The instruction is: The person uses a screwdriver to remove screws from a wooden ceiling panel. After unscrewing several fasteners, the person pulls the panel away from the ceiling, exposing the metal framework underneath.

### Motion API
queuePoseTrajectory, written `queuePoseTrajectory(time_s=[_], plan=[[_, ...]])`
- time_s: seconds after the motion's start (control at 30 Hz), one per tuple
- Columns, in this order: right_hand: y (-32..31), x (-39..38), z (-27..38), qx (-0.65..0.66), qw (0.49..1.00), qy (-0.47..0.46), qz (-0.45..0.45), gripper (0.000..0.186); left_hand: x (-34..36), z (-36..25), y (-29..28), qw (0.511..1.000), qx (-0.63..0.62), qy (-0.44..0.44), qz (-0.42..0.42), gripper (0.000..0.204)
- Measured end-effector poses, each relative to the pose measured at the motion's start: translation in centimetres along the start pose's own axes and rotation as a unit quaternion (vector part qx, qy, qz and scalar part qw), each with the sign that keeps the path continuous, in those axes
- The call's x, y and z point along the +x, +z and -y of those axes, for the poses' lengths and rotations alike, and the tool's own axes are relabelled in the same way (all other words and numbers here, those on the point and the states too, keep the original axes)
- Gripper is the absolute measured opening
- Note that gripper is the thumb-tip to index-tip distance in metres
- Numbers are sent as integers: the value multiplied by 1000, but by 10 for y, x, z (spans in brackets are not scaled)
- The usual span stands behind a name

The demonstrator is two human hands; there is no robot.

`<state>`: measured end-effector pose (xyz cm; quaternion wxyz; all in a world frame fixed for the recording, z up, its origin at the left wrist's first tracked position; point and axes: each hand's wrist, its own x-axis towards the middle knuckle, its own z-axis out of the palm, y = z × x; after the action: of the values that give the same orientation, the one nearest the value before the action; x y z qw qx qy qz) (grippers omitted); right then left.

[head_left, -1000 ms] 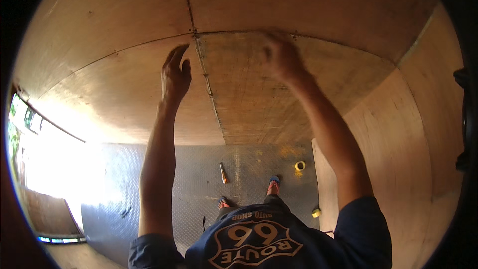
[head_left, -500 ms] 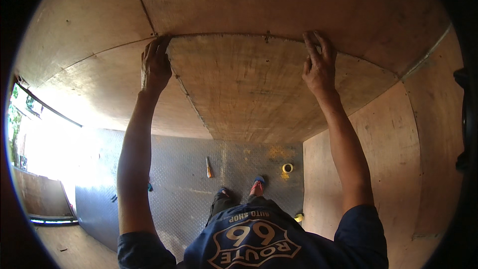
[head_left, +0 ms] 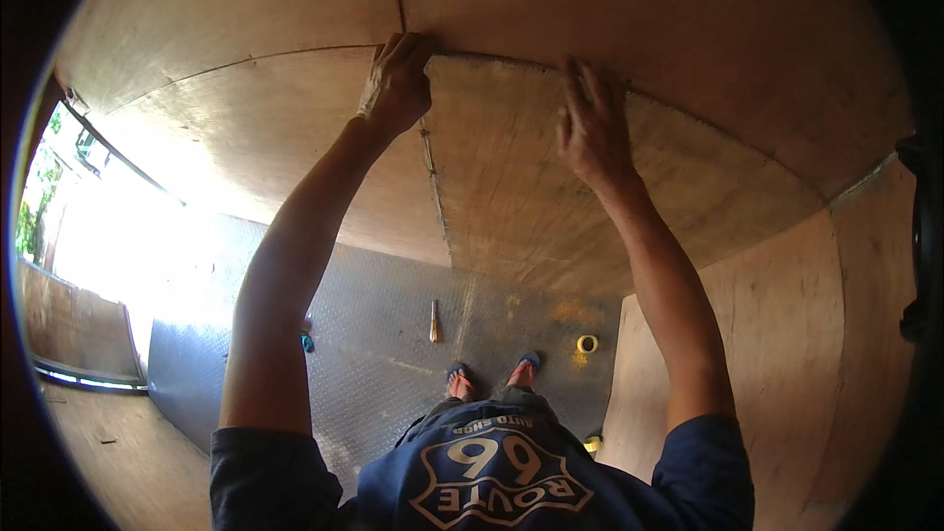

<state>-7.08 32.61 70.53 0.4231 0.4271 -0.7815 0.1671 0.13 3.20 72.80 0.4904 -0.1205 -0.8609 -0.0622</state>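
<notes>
A wooden wall panel (head_left: 531,167) stands in front of me, its upper edge meeting another wooden panel (head_left: 629,0) along a dark curved seam. At the panel's upper left corner, where seams cross, my left hand (head_left: 398,88) is closed, with bent fingers pressed together against the wood. Whatever those fingers may hold is hidden. Farther right, just below the top seam, my right hand (head_left: 598,128) is open, its slightly blurred fingers stretched out over the panel. Between the hands runs a short length of the seam. A rough vertical joint (head_left: 433,177) descends beneath my left hand.
On the grey patterned metal floor (head_left: 383,295) lie a slim tool (head_left: 435,323) with an orange end and a yellow tape roll (head_left: 587,344). A wooden side wall (head_left: 737,305) rises at right. Bright light enters through an opening (head_left: 108,226) at left.
The view has shifted, so the panel and floor things appear farther right. My left hand stays by the seam corner, its fingers more bent. My right hand has moved left along the seam.
</notes>
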Motion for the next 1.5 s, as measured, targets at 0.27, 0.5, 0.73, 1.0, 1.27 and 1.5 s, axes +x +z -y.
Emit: queuePoseTrajectory(time_s=[0.27,0.5,0.73,1.0,1.27,1.5], plan=[[23,14,34,6,999,28,-25,61,2,15,17,999,-30,-10,21,40],[40,28,47,126,984,125,-30,59,-5,25,10,996,-78,10,31,56],[24,33,59,12,998,60,31,64,-25,-47,12,998,47,-49,-6,78],[-20,-52,23,132,970,203,34,57,-37,-67,19,996,59,-69,15,80],[-108,-141,-143,-58,939,329,-76,61,6,-173,77,999,11,-4,30,77],[-176,-174,-231,-46,983,177,22,61,19,-266,147,995,59,-63,45,79]])
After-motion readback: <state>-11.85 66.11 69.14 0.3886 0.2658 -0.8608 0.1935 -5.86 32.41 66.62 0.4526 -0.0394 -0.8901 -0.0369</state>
